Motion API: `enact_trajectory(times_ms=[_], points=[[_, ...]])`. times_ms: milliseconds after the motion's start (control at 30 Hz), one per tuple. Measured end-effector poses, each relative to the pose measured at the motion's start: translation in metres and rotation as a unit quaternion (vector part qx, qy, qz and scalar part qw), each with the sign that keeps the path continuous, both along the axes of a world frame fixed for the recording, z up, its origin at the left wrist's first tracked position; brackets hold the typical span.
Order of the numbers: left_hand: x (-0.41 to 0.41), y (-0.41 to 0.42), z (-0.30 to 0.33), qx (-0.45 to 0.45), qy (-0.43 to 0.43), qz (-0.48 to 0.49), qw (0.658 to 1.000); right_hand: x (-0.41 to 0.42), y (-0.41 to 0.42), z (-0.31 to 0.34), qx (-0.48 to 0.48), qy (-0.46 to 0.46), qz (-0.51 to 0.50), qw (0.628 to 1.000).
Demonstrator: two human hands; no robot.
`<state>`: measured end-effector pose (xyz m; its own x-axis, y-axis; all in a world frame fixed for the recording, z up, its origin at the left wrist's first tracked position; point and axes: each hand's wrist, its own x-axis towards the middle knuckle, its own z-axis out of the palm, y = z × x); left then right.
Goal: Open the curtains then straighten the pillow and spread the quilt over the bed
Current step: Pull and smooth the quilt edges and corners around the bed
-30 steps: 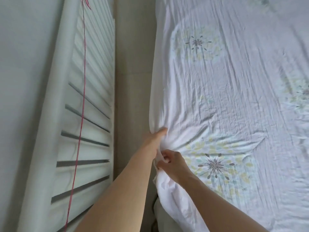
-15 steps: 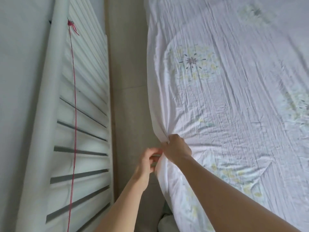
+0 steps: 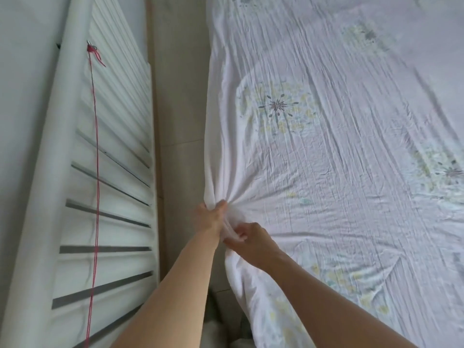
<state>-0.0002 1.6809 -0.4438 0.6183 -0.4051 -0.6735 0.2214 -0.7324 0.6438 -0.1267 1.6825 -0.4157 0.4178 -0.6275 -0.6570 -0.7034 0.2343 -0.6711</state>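
Note:
A white quilt [image 3: 326, 151] with faded flower prints lies wrinkled across the bed and fills the right side of the view. Its left edge hangs over the bedside. My left hand [image 3: 209, 217] grips a bunched fold of that edge, with creases fanning out from the grip. Just below it, my right hand [image 3: 251, 238] pinches the same edge between curled fingers. No pillow or curtain is in sight.
A white slatted radiator [image 3: 110, 172] stands along the wall on the left, with a red string [image 3: 95, 197] hanging down its front. A narrow strip of beige tiled floor [image 3: 180, 96] runs between radiator and bed.
My left hand has reached forward past the right and taken a new bunch of the quilt edge. My right hand has dropped back below it. The view has shifted along the bedside.

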Motion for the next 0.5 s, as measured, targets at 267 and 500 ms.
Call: enact_trajectory(times_ms=[267, 500], points=[[0.014, 0.009, 0.012, -0.077, -0.104, -0.14, 0.982, 0.024, -0.036, 0.012, -0.097, 0.03, -0.13, 0.986], [0.011, -0.003, 0.032, -0.121, 0.115, -0.188, 0.968, 0.07, -0.08, 0.009, -0.098, 0.145, -0.073, 0.982]])
